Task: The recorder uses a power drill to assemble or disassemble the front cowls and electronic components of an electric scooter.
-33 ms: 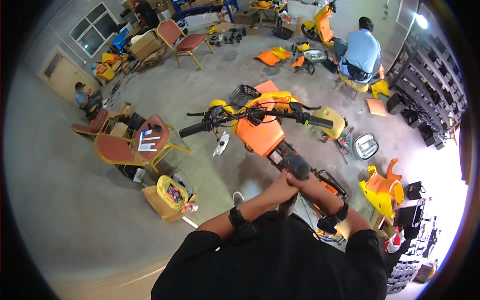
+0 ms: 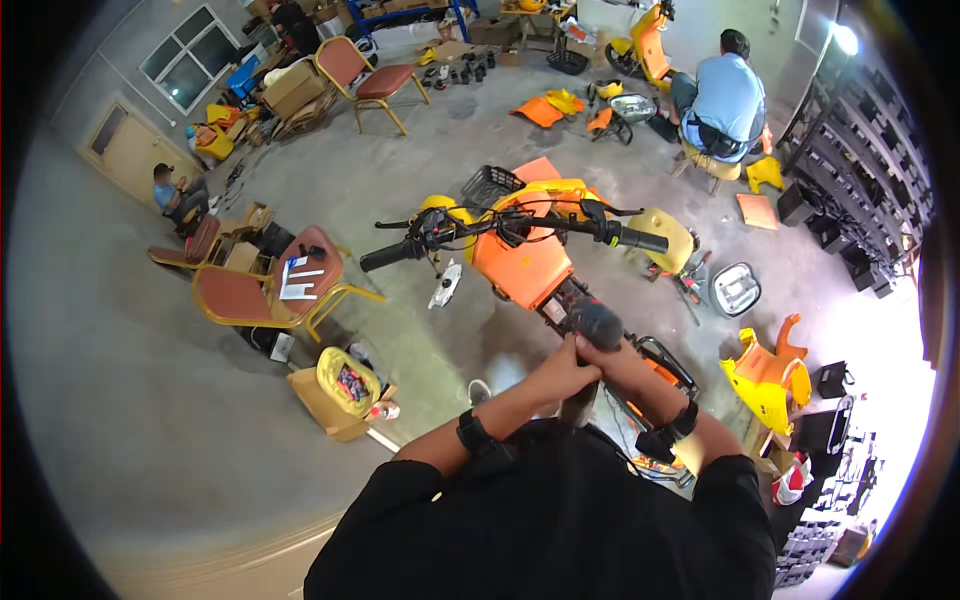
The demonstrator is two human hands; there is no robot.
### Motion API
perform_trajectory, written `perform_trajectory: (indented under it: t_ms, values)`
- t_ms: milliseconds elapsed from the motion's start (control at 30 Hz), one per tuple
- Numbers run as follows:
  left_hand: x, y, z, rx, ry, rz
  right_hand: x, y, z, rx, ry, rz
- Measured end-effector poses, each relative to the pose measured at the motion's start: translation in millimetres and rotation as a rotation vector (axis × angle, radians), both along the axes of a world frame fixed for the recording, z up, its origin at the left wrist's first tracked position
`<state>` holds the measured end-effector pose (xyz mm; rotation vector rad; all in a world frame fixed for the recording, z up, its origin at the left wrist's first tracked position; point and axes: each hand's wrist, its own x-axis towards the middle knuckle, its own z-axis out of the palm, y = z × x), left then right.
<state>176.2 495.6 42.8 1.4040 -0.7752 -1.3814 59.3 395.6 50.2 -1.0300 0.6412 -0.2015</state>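
In front of my chest I grip what looks like a dark power drill (image 2: 597,324) with a rounded head. My left hand (image 2: 563,372) is closed around its grip from the left. My right hand (image 2: 617,362) closes on it from the other side, and the fingers of both hands overlap. The bit end cannot be made out. Just beyond the drill stands a partly stripped electric scooter with an orange body panel (image 2: 522,268), black handlebars (image 2: 520,226) and exposed frame parts. A black front basket (image 2: 490,186) is on its far side.
Left of the scooter are red chairs (image 2: 232,295) and a yellow basket (image 2: 345,384) of small parts. A tan seat (image 2: 664,240), a grey tray (image 2: 735,290) and yellow-orange body panels (image 2: 765,375) lie right. A seated person in blue (image 2: 722,105) works farther back; shelving (image 2: 865,150) lines the right.
The view has shifted very slightly. My hands keep the same hold on the drill, and the scooter stays in place.
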Motion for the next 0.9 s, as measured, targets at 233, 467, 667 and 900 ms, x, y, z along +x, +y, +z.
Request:
perform_trajectory:
  t_ms: [233,467,667,900]
  values:
    - [37.5,22.3,-31.5,-0.05,0.828,0.29,0.4,-39.3,-1.5,0.303,-0.125,-0.069]
    - [79.0,27.3,-49.3,-0.148,0.86,0.627,-16.8,-51.1,28.7,0.109,-0.338,0.055]
    - [105.5,9.0,-65.0,-0.23,0.927,0.67,-1.2,-47.6,12.0,0.103,-0.282,0.105]
    - [158.6,-5.5,-120.5,-0.168,1.01,0.394,27.4,-49.6,-10.1,0.096,-0.221,0.088]
